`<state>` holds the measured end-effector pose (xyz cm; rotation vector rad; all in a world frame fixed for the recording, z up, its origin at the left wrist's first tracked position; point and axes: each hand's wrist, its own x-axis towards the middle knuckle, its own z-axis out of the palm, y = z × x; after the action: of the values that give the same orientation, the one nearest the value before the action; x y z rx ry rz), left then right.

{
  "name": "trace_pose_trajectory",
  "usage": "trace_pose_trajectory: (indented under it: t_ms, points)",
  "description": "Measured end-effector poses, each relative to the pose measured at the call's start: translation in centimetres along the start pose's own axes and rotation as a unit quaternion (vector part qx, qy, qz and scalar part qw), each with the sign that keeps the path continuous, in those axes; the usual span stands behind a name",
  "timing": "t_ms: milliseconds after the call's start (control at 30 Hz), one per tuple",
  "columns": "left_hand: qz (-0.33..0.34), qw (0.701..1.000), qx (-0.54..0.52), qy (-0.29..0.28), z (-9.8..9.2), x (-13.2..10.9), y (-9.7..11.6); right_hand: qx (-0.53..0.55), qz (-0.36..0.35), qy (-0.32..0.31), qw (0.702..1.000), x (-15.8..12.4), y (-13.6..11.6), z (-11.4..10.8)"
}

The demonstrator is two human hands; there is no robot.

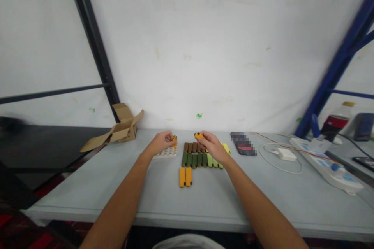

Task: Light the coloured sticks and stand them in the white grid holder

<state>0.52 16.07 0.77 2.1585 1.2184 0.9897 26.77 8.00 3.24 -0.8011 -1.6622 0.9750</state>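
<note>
Two hands, left hand and right hand, each pinching orange lighter, above lighter rows.

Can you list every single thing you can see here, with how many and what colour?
orange pieces: two on the table, side by side, plus one in each hand
green and brown pieces: two rows, number unclear, table centre
white tray: one, under the left hand
cardboard box: one, brown, open, back left
phone: one, dark, blurred
charger with cable: one, white
power strip: one, white and blue, right
bottle: one, yellow cap, far right
table: one, grey
left hand: holds an orange piece
right hand: holds an orange piece
</note>
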Motion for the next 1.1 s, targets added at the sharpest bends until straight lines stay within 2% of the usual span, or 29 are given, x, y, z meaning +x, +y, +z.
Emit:
trace_pose_trajectory:
  t_ms: [100, 167, 267, 400, 533, 667, 800, 900, 1100]
  points:
    - [0.014, 1.0, 0.013, -0.001, -0.3, -0.1, -0.1, 0.006, -0.007, 0.058, 0.998, 0.2, 0.3, -0.1]
    - [0.018, 1.0, 0.022, 0.011, -0.6, 0.0, -0.4, 0.008, -0.01, 0.065, 0.998, 0.3, 0.3, -0.1]
    - [-0.011, 0.999, 0.015, 0.046, -1.2, 0.1, -1.1, 0.055, 0.005, 0.053, 0.997, 0.4, 0.2, 0.1]
    - [-0.047, 0.993, 0.015, 0.103, -1.6, 0.2, -1.5, 0.122, 0.076, 0.048, 0.988, 0.3, -0.2, 0.2]
    - [-0.053, 0.989, 0.025, 0.138, -1.8, 0.1, -1.1, 0.1, 0.138, 0.069, 0.983, 0.1, -0.6, -0.2]
    - [-0.048, 0.989, 0.024, 0.141, -1.8, 0.1, -0.9, 0.049, 0.132, 0.082, 0.987, 0.1, -0.5, -0.3]
    - [-0.053, 0.988, 0.017, 0.141, -1.6, 0.2, -1.2, -0.003, 0.106, 0.062, 0.992, 0.0, -0.3, -0.2]
    - [-0.053, 0.989, 0.02, 0.139, -1.6, 0.3, -1.2, -0.001, 0.096, 0.054, 0.994, -0.1, -0.1, -0.2]
    - [-0.046, 0.988, 0.015, 0.15, -1.7, 0.2, -0.7, 0.03, 0.093, 0.092, 0.991, -0.1, 0.3, -0.6]
